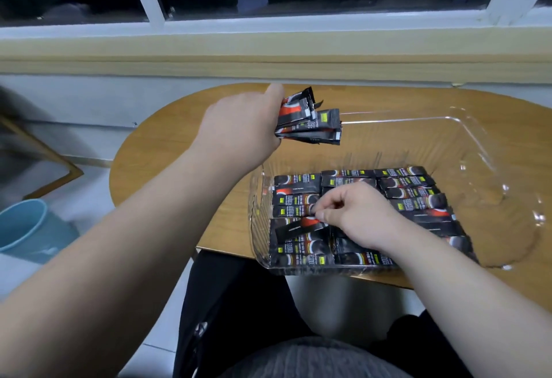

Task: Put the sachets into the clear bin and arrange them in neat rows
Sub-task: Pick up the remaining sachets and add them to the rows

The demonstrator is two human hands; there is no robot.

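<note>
A clear plastic bin [466, 138] stands on the wooden table. Its near half holds black and red sachets [412, 195] laid flat in rows. My left hand [242, 126] is raised above the bin's far left corner and grips a bundle of several sachets [310, 120], fanned out to the right. Inside the bin, my right hand [355, 216] pinches one end of a single sachet [298, 226], which lies tilted across the left row.
The oval wooden table [167, 150] stands against a wall under a window sill [268, 58]. The bin's far half is bare plastic. A blue bucket [24, 228] stands on the floor at the left. My lap sits below the table's near edge.
</note>
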